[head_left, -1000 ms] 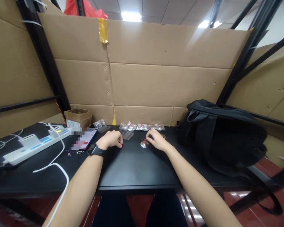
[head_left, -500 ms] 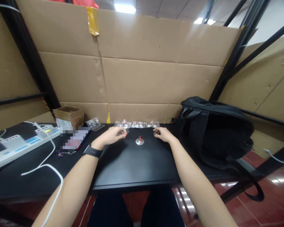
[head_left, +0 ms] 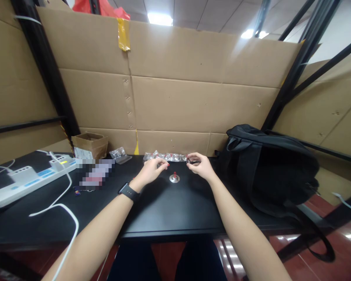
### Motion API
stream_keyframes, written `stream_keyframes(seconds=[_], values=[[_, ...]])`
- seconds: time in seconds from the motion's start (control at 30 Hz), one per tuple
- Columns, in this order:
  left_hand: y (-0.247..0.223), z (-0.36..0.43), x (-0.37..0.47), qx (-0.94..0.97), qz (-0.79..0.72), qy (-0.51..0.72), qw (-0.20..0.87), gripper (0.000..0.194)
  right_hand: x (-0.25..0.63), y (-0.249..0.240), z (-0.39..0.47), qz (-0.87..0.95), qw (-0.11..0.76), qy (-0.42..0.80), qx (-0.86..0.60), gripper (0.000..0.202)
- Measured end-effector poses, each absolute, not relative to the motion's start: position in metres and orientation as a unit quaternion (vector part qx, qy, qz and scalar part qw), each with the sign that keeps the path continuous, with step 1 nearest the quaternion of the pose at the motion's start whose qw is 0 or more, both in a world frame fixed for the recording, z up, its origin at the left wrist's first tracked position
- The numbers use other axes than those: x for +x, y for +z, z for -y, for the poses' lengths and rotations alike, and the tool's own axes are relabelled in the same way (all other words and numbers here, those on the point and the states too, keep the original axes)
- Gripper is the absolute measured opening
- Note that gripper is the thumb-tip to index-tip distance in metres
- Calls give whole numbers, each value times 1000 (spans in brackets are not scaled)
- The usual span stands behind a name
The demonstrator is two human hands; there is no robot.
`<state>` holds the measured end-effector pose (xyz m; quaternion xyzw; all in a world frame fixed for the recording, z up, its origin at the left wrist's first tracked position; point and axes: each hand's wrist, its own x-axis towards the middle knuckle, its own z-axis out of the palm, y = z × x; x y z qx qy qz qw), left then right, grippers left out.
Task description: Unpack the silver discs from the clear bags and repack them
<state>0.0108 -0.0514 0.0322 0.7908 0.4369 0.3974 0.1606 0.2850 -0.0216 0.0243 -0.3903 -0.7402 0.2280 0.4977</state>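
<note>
A round silver metal piece with a red loop on top [head_left: 174, 178] rests on the black table [head_left: 175, 210]. Just left of and above it, my left hand [head_left: 154, 169] pinches a small red item [head_left: 168, 165] between its fingertips. To the right, my right hand [head_left: 201, 165] has its fingers closed on a small dark round object [head_left: 188, 160], partly covered by the fingers. Behind both hands runs a row of clear plastic packets [head_left: 172, 157] with red bits in them, along the cardboard wall. A dark watch is on my left wrist.
On the left are a white power strip [head_left: 35, 181] with cables, a pixelated flat item [head_left: 98, 175], a small cardboard box [head_left: 90, 145] and a crumpled plastic bag [head_left: 119, 155]. A black backpack [head_left: 269, 168] stands at the right, its strap hanging over the edge.
My left hand has moved right, nearer the silver piece, with the red item at its fingertips. My right hand is slightly higher, its dark object now at the fingertips. The view has shifted a little.
</note>
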Motion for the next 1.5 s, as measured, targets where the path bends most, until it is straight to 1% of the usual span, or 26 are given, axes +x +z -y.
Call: stream_keyframes(seconds=[0.07,0.13,0.2,0.37,0.47,0.73,0.97,1.03,1.17,1.3,1.43,1.5], values=[[29,51,17,784,-418,417,191,30,268,31,33,729,530,256,-349,30],[26,51,23,777,-405,431,216,31,252,34,43,730,541,276,-313,32],[23,51,29,777,-389,438,228,30,239,35,52,737,542,281,-290,32],[16,49,37,773,-337,463,274,27,222,34,65,760,532,263,-267,23],[13,46,37,763,-327,470,299,26,220,34,66,762,533,262,-258,23],[11,43,38,746,-341,487,300,23,220,28,61,754,550,264,-244,23],[13,46,32,773,-355,470,234,14,216,18,56,733,551,296,-267,31],[14,46,32,767,-356,474,246,14,216,18,56,729,552,303,-269,29],[15,46,32,739,-334,477,339,26,220,21,55,750,543,259,-275,16],[15,48,31,731,-325,462,382,29,224,25,56,788,513,203,-275,10],[13,46,29,746,-324,438,383,27,224,27,58,813,489,139,-284,9],[11,42,28,743,-356,460,331,23,224,26,58,824,475,108,-289,8]])
